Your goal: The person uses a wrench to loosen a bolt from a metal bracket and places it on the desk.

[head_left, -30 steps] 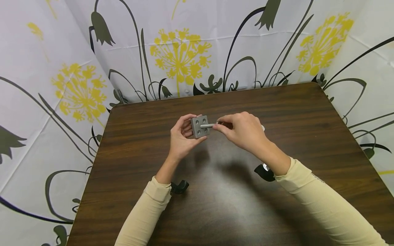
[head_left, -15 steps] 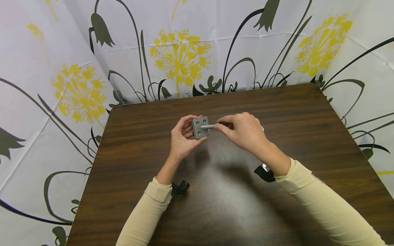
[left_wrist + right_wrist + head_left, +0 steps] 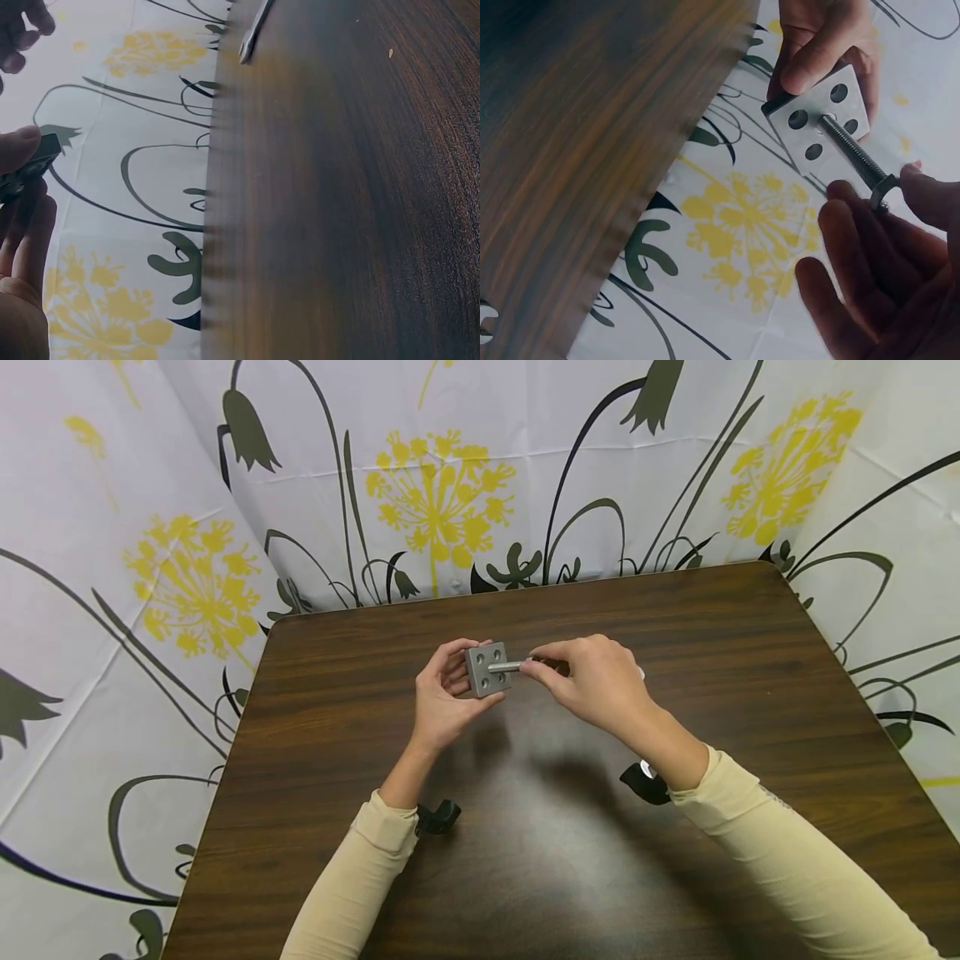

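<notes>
In my left hand point(image 3: 442, 697) is a square grey metal block point(image 3: 480, 683) with several round holes, gripped by its edges between thumb and fingers. A threaded bolt point(image 3: 851, 152) sticks out from the middle of the block's face and points toward my right hand point(image 3: 596, 681). At the bolt's outer end is a nut point(image 3: 887, 187), which my right thumb and index finger pinch. The other right fingers are loosely bent, apart from the bolt. Both hands are above the table. In the left wrist view the block point(image 3: 34, 166) is partly cut off and dark.
The brown wood-grain table point(image 3: 337, 760) reaches back to a white curtain point(image 3: 300, 510) with plant prints. A wrench point(image 3: 255, 34) lies on the table. An open-ended wrench head point(image 3: 486, 322) shows at the right wrist view's edge. Black wrist-camera mounts point(image 3: 438, 817) hang below both wrists.
The right fingertips have shifted slightly at the bolt's end, with the dark gap by the nut hidden half a second ago and visible again now. The left hand and block stay nearly still.
</notes>
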`<state>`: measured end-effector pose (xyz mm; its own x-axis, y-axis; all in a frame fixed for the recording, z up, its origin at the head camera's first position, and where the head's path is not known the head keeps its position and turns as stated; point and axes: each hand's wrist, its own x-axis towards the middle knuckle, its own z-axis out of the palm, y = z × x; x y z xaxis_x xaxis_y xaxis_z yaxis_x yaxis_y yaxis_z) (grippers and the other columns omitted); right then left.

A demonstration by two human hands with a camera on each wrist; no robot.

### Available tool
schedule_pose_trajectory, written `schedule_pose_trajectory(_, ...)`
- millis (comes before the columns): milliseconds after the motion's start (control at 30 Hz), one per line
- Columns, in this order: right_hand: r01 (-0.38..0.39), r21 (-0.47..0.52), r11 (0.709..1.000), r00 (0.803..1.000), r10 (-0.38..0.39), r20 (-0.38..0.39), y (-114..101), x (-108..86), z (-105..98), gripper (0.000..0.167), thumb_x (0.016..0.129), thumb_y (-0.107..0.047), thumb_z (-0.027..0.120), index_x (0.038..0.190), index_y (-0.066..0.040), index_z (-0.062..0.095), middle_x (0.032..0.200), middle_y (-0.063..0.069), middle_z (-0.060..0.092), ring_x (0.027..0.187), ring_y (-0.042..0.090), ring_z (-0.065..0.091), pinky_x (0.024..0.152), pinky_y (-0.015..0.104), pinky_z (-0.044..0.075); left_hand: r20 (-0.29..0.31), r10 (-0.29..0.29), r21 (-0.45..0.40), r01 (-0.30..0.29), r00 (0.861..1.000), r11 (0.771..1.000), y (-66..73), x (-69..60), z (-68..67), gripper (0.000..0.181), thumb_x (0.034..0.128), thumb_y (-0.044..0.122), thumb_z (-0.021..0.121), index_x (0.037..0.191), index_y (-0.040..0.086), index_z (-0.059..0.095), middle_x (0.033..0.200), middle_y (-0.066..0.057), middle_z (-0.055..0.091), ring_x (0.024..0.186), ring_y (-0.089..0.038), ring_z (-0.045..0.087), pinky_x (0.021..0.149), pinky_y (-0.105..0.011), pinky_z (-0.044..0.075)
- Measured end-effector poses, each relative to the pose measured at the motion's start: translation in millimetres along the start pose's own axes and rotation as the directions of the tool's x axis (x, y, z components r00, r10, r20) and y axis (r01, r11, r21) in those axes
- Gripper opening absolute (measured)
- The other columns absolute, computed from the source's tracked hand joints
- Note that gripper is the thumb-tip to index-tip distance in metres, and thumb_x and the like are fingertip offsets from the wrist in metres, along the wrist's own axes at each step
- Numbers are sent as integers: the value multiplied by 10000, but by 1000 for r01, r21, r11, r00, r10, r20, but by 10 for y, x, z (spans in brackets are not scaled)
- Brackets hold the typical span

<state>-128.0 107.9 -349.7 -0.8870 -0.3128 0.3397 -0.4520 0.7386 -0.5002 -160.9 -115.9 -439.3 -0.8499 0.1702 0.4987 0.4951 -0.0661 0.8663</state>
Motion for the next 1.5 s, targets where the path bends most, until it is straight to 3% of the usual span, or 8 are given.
schedule_pose_trajectory(200,173,-19,985,984,-174,-45,39,-11,10,276,833,-203,805,1104,-184,761,933,-67,697,700,104,608,541,324,475,1,-2,-6,2,1000,1000,-8,-6,3,721,605,-197,838,1239,9,562,1250,-153,651,1082,-310,652,812,-369,568)
schedule_pose_trajectory(467,38,13,999,998,-37,-43,19,-26,30,286,897,-365,725,1116,-184,760,778,-74,694,605,65,574,448,296,403,11,1,8,-1,1000,1000,22,-3,13,727,601,-235,815,1246,-46,539,1253,-226,628,1079,-340,649,805,-349,570)
schedule_pose_trajectory(700,211,-41,977,976,-213,-46,31,-17,21,269,834,-172,803,1098,-204,765,993,-76,694,693,104,610,524,309,468,10,-19,15,18,1000,1000,236,12,54,678,605,-262,789,1209,-120,515,1232,-287,615,1068,-365,647,808,-333,568)
schedule_pose_trajectory(933,-8,25,1000,1000,8,-24,11,-21,11,315,876,-403,739,1110,-193,760,798,-89,701,668,69,613,467,309,418,5,3,11,-3,1000,1000,73,14,17,719,590,-260,800,1232,-81,530,1241,-258,623,1065,-335,654,802,-343,570)
schedule_pose_trajectory(1000,-12,19,1000,1000,12,-14,12,-15,9,276,884,-382,736,1081,-191,769,772,-90,696,649,63,603,470,307,419,4,4,9,-4,1000,1000,24,14,4,728,593,-244,812,1241,-52,540,1249,-226,631,1071,-317,655,808,-347,569)
schedule_pose_trajectory(1100,75,-17,997,997,-76,-21,17,-14,7,227,857,-272,780,1072,-198,772,839,-87,697,667,83,600,503,308,445,3,5,6,-5,1000,1000,2,10,-5,725,600,-223,823,1242,-22,552,1251,-190,641,1074,-303,655,815,-353,567)
schedule_pose_trajectory(1233,139,-50,989,989,-141,-51,22,-14,3,307,815,-212,821,1116,-215,760,951,-74,702,735,117,636,511,325,464,4,10,2,-10,1000,1000,-7,6,-11,722,602,-200,838,1237,5,565,1247,-159,651,1074,-309,655,813,-365,568)
schedule_pose_trajectory(1500,-73,30,997,997,73,-4,-18,-12,-19,309,861,-434,744,1075,-211,772,768,-104,697,665,74,608,483,332,420,0,10,13,-10,1000,1000,7,7,-11,717,605,-186,844,1234,25,572,1247,-139,657,1072,-308,657,806,-366,570)
